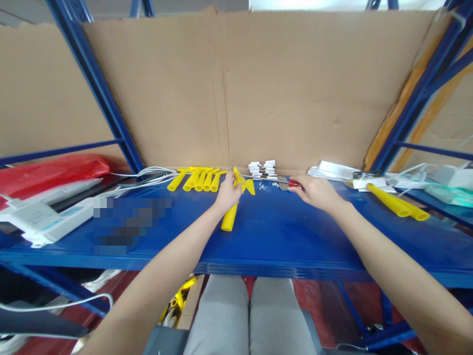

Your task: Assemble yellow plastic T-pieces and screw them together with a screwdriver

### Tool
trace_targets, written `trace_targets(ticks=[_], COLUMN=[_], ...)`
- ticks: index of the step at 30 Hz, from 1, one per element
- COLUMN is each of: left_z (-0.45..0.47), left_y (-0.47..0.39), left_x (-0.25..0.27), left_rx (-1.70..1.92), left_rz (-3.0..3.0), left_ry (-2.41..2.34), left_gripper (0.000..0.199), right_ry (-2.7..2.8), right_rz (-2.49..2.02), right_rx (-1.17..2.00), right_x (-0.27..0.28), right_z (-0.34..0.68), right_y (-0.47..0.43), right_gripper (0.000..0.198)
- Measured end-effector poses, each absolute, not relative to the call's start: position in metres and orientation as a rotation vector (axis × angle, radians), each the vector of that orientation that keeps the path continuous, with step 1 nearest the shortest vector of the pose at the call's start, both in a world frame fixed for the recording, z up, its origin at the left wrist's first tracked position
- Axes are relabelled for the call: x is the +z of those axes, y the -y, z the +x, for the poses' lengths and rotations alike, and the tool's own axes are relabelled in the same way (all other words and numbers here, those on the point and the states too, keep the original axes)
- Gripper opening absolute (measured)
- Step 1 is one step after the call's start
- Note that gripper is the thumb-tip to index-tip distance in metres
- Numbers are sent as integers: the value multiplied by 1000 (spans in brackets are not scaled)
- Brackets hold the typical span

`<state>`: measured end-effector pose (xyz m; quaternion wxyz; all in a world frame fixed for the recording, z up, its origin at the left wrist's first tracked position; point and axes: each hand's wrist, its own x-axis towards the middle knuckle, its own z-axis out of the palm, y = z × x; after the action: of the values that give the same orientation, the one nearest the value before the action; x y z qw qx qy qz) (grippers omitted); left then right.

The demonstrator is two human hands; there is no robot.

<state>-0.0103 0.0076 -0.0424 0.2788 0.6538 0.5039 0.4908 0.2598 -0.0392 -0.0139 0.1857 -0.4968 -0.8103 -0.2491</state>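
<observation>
My left hand (227,193) is closed around a yellow plastic tube-shaped handle (229,219), whose wide end points down toward me. In my right hand (316,191) is a screwdriver with a red handle (295,184). Its thin shaft runs left to the upper part of the yellow handle, but I cannot tell whether the tip touches it. A small yellow piece (250,187) lies just right of my left hand. Beyond, between the hands, are a stack of white pieces (262,168), tiny bright screw-like bits (262,186) and small metal plates (283,186).
Several yellow handles (199,181) lie in a row at left, near white cables (153,172). A white power strip (62,219) and red bag (62,170) are farther left. More yellow tubes (391,202) lie right. Cardboard (295,88) backs the blue shelf (281,236).
</observation>
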Motion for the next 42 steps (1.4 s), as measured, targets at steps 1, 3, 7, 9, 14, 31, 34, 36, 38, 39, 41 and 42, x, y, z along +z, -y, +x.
trace_targets(ticks=[1, 3, 7, 9, 14, 31, 34, 36, 38, 39, 41, 42], left_z=[-10, -11, -11, -12, -11, -15, -15, -14, -14, -13, -12, -12], left_y=[-8, -8, -8, -8, -8, -10, -11, -11, -10, -10, -9, -8], left_x=[-43, -43, -42, -41, -41, -43, -43, -43, -43, -43, -43, -42], left_rx=[1319, 1319, 1307, 1301, 1312, 1268, 1249, 1233, 1216, 1208, 1197, 1195], left_rz=[1753, 1750, 1750, 1751, 1758, 1852, 1863, 1858, 1840, 1831, 1822, 1819], left_ry=[-1353, -1348, -1345, -1351, -1385, -1406, -1405, -1417, -1434, -1442, -1448, -1449], left_gripper=[32, 32, 36, 36, 30, 28, 29, 30, 30, 29, 29, 28], right_ry=[2272, 2260, 2284, 2298, 2316, 2328, 2334, 2351, 2369, 2372, 2370, 2364], right_rz=[-1412, -1414, -1339, -1322, -1379, -1371, -1456, -1501, -1523, -1533, -1554, -1566], right_rx=[-705, -727, -768, -754, -692, -713, -637, -571, -503, -471, -409, -381], right_x=[-14, -12, -10, -12, -15, -12, -8, -6, -3, -2, -1, -1], right_z=[260, 259, 260, 260, 258, 258, 254, 253, 252, 251, 251, 251], right_y=[40, 41, 43, 41, 39, 44, 46, 48, 50, 50, 51, 51], right_gripper=[29, 26, 26, 30, 32, 33, 33, 33, 32, 31, 29, 29])
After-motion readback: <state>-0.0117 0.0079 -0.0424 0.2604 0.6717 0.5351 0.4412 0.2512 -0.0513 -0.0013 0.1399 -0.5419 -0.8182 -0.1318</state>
